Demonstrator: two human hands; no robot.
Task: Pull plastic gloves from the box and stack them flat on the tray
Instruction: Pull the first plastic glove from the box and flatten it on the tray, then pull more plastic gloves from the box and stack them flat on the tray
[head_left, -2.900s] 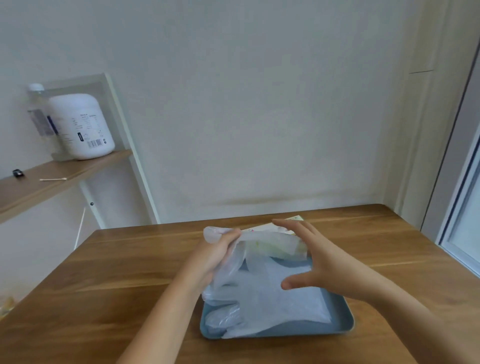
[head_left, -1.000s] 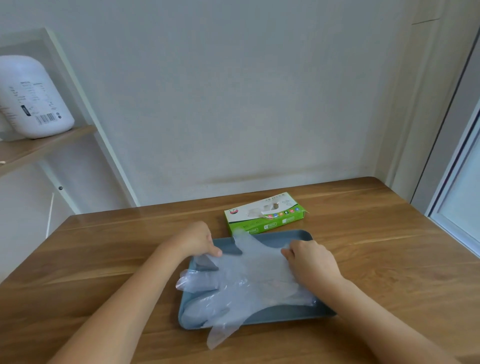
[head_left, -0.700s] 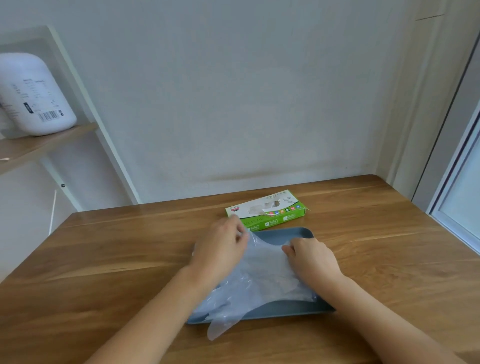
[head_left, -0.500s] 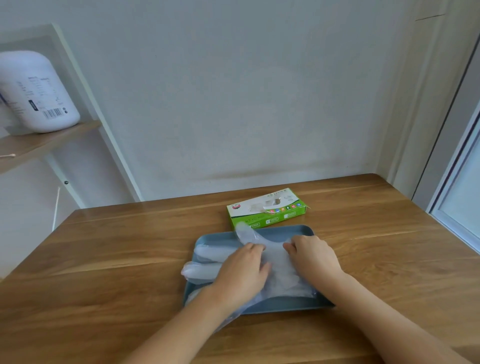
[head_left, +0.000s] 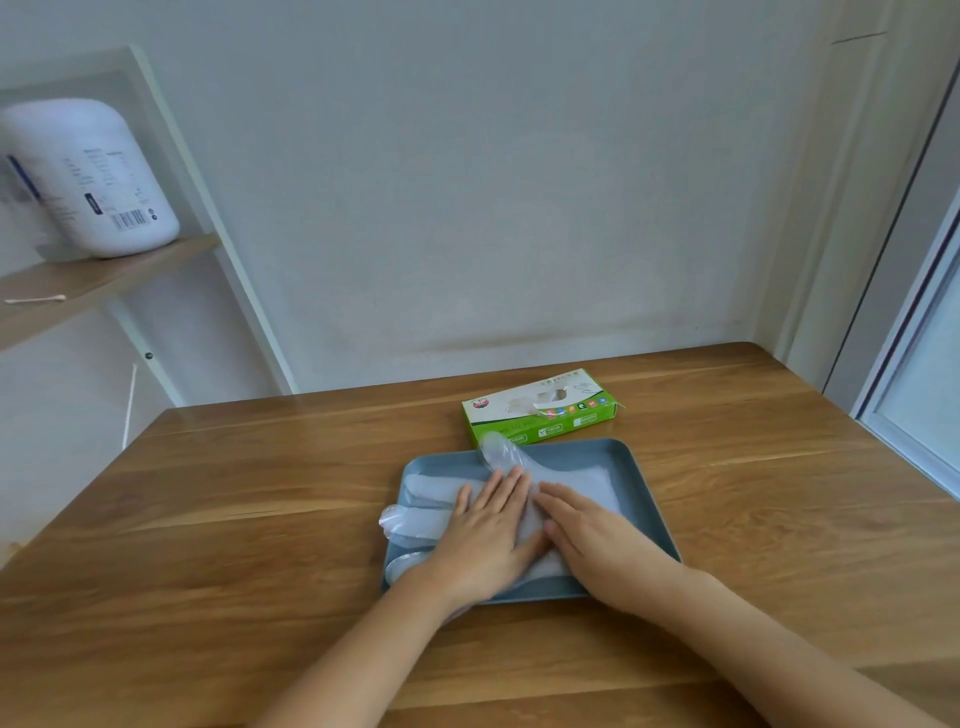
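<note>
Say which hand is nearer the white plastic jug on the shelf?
Left. The jug stands off to the left of both hands; the left hand lies on that side, the right hand just beyond it.

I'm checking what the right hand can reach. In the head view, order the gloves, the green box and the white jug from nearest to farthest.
1. Gloves: under the right hand, on the tray.
2. Green box: just beyond the tray.
3. White jug: far left, on the shelf.
</note>
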